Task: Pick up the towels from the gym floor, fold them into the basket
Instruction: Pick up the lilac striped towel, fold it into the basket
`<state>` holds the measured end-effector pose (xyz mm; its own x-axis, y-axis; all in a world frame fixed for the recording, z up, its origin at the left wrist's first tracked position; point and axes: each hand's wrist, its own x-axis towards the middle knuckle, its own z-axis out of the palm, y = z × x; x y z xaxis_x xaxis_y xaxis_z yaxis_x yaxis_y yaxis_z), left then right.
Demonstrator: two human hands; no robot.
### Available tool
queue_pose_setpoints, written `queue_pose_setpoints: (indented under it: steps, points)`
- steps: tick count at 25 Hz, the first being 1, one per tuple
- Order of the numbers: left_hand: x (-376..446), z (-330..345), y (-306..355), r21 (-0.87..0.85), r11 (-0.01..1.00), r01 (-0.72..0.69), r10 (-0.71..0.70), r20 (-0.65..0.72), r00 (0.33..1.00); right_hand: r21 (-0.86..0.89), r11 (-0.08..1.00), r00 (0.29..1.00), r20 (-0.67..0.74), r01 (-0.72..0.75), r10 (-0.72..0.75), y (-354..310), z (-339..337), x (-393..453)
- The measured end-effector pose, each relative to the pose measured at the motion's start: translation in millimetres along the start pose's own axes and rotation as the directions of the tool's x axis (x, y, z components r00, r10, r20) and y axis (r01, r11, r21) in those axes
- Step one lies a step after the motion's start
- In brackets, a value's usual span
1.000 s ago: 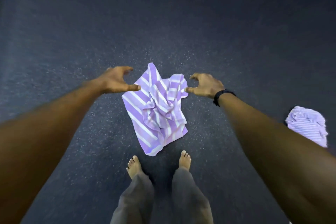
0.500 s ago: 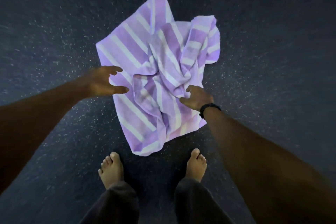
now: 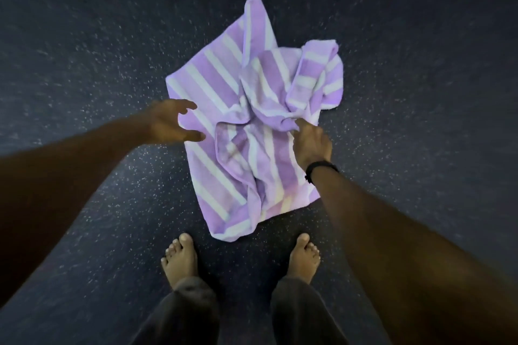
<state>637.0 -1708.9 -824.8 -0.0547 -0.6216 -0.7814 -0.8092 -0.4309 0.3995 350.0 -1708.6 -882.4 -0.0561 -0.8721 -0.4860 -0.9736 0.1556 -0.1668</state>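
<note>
Purple-striped towel point(image 3: 224, 98) lies crumpled, lengthwise away from the feet point(image 3: 179, 260).

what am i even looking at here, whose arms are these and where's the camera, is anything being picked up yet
There is no machine here. A person wears a wide-angle camera on the head, looking forward and down, so you see that person's own arms, legs and bare feet from above.

On the dark speckled gym floor lies one crumpled towel, purple with white stripes, just ahead of the toes.

The right hand, with a black band on its wrist, is down on the towel, and its fingertips seem to pinch a raised fold near the middle. The left hand is spread open at the towel's left edge; whether it touches the cloth cannot be told.

The towel is not yet lifted, and no basket shows in this picture.
</note>
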Motion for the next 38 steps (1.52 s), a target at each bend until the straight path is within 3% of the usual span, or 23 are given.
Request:
queue_pose_setpoints:
  steps: [5,9,13,17,21,24,30,34,38]
  points:
    - [-121.6,-136.3,117.2,-0.012,0.985,-0.175,0.171,-0.156,0.973,0.125,0.969,0.956,-0.234,0.213,-0.18,-54.2,-231.1,-34.1]
    - [-246.3,-239.4,194.8,0.06,0.971,-0.229,0.237,-0.288,0.928,0.28,0.853,0.853,-0.427,0.44,-0.3,-97.4,-423.3,-77.0]
    - [-379.3,-334.4,246.9,0.075,0.951,-0.298,0.3,-0.437,0.848,0.349,0.751,0.766,-0.564,0.561,-0.31,-144.7,-600.7,-148.8]
    - [-503.0,-400.3,270.9,0.094,0.942,-0.322,0.317,-0.566,0.761,0.294,0.692,0.684,-0.616,0.659,-0.39,-198.3,-731.4,-224.5]
    - [-636.5,-445.1,265.5,0.138,0.945,-0.295,0.304,-0.703,0.644,0.167,0.599,0.554,-0.625,0.783,-0.55,-270.7,-842.5,-313.1]
    - [-727.7,-455.2,245.7,0.145,0.96,-0.24,0.256,-0.8,0.542,0.047,0.459,0.407,-0.549,0.887,-0.73,-331.9,-883.1,-376.6]
    - [-898.9,-399.3,152.7,-0.098,0.99,-0.1,-0.067,-0.959,0.276,-0.029,0.135,0.125,-0.239,0.99,-0.963,-459.9,-877.8,-518.3]
    - [-1010.9,-302.6,88.2,-0.309,0.951,0.026,-0.31,-0.942,0.126,-0.022,-0.111,-0.112,-0.108,0.994,-0.988,-526.9,-828.4,-631.9]
    - [-1109.2,-181.8,43.0,-0.501,0.864,0.052,-0.5,-0.865,-0.033,0.048,-0.29,-0.29,-0.018,0.956,-0.957,-561.7,-762.2,-749.9]
